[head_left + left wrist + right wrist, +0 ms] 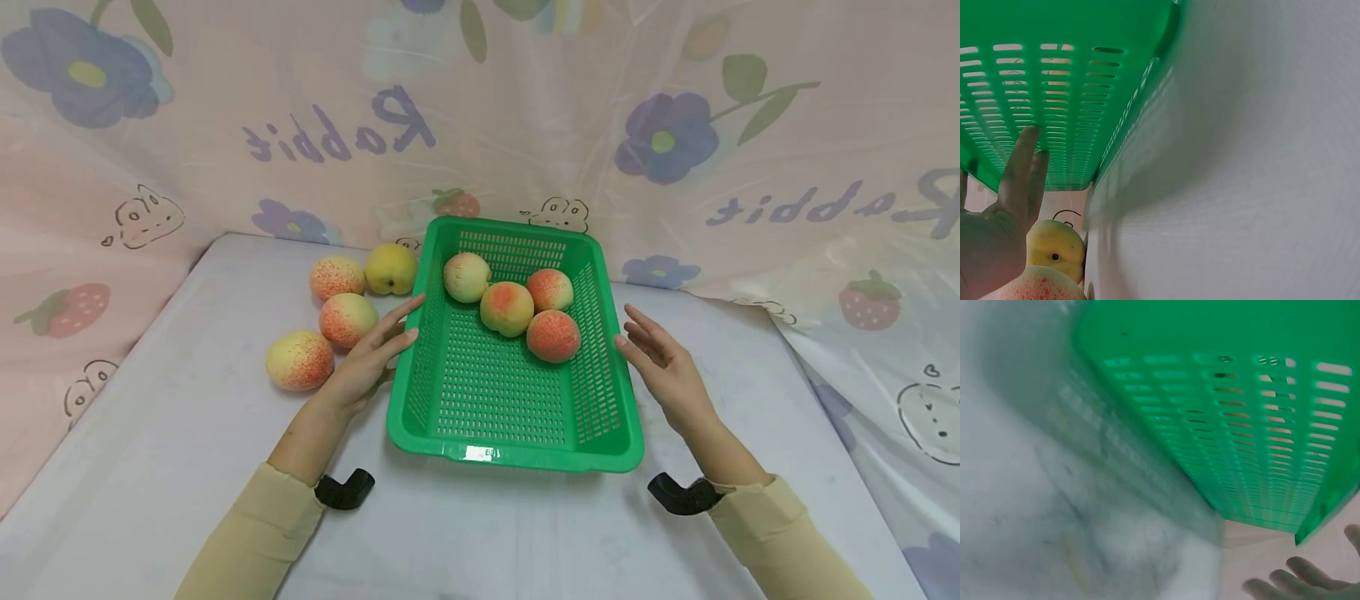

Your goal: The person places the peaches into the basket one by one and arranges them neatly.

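Observation:
A green slotted plastic basket stands on the table with several peaches, such as the orange-red peach, toward its far half. My left hand is at the basket's left side, its extended fingers right along the outer wall in the left wrist view. On the other side my right hand has its fingertips close to the right rim, thumb nearest, holding nothing. In the right wrist view its fingers are spread near the basket's far corner. More peaches lie left of the basket, the speckled peach nearest my left forearm.
A yellow-green fruit and another peach sit by the basket's far left corner. Behind them hangs a printed curtain. White cloth covers the table. Black curved wrist pieces stick out from both sleeves.

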